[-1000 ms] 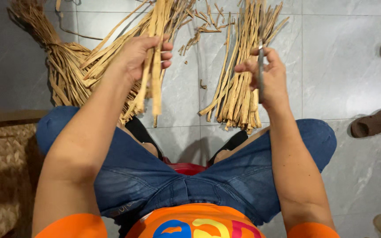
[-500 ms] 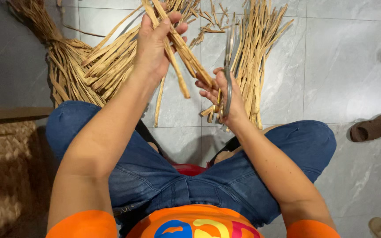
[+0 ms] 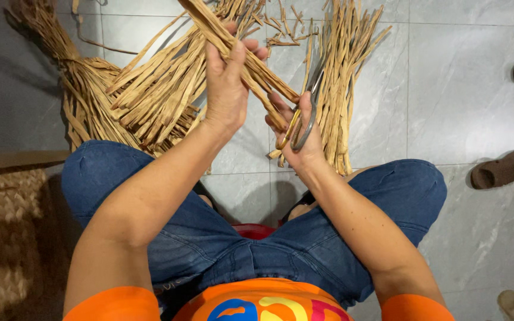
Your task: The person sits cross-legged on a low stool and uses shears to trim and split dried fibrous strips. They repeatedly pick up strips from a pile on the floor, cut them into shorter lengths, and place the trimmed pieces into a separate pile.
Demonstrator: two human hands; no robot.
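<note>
tan straw-coloured dried strips [image 3: 168,89], scissors [image 3: 304,119] with grey metal blades and one yellowish handle loop, blue denim shorts [image 3: 209,238], orange shirt [image 3: 263,300] with multicoloured print, grey marbled floor tiles [image 3: 465,89], brown sandals [image 3: 501,169]

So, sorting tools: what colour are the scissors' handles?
Yellowish-gold loops on the metal scissors, head view.

We see flat tan dried-leaf strips [image 3: 242,56] bunched, slanting down-right (lower ends cut blunt), crossing grey-handled scissors [image 3: 303,122] pointing upward.
</note>
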